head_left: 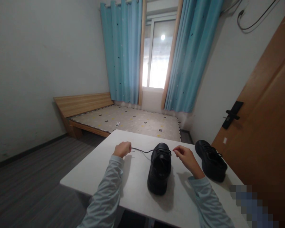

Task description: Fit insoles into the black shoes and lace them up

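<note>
Beyond the far edge of the white worktop (92, 171), we see a bed (137, 118) with a wooden headboard (85, 104) and a pale mattress (130, 122) patterned in small dark and yellow marks. Behind it, bright light comes through a window (159, 57) between blue curtains (122, 57). Around us are pale walls (38, 57); dark grey floor (38, 177) spreads past the worktop's left edge, and a brown door (266, 95) stands beyond its right edge.

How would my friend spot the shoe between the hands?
Find the white table by the bed. Between the left hand and right hand is a black shoe. Unlike the other shoe near the door, its lace stretches to the left hand.
</note>
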Demonstrator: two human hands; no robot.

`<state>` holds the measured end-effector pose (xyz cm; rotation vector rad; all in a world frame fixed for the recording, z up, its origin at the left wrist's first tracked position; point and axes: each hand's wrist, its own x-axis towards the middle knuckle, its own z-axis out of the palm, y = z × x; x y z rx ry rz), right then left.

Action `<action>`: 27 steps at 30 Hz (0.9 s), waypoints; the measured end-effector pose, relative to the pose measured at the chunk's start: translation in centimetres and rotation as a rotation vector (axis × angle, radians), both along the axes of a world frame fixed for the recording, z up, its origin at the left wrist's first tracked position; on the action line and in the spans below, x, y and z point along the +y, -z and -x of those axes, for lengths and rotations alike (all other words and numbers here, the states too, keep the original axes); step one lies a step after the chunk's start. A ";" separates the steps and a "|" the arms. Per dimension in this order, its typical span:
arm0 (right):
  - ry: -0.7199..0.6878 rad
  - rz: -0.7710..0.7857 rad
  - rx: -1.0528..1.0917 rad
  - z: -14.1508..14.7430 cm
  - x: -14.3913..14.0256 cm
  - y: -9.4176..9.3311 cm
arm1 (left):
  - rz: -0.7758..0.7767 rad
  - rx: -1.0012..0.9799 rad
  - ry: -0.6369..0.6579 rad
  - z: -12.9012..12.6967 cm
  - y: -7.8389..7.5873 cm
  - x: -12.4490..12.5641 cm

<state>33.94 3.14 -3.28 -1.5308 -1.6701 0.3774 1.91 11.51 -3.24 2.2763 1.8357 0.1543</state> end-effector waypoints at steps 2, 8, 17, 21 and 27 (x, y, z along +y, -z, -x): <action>-0.007 0.005 0.006 0.0 0.0 0.0 | -0.037 -0.004 0.001 -0.6 -0.7 -0.3; -0.005 0.001 0.003 0.1 -0.1 -0.1 | -0.256 -0.073 0.029 -3.1 -2.7 -0.3; 0.005 -0.005 0.014 -0.1 0.0 0.1 | -0.435 -0.296 0.276 -7.7 -5.2 -0.8; 0.016 -0.019 0.040 0.0 0.0 0.0 | -0.455 -0.440 0.486 -10.4 -5.6 -1.2; -0.007 -0.135 0.104 0.6 -0.7 -1.0 | -0.438 -0.337 0.687 -14.4 -5.1 -1.9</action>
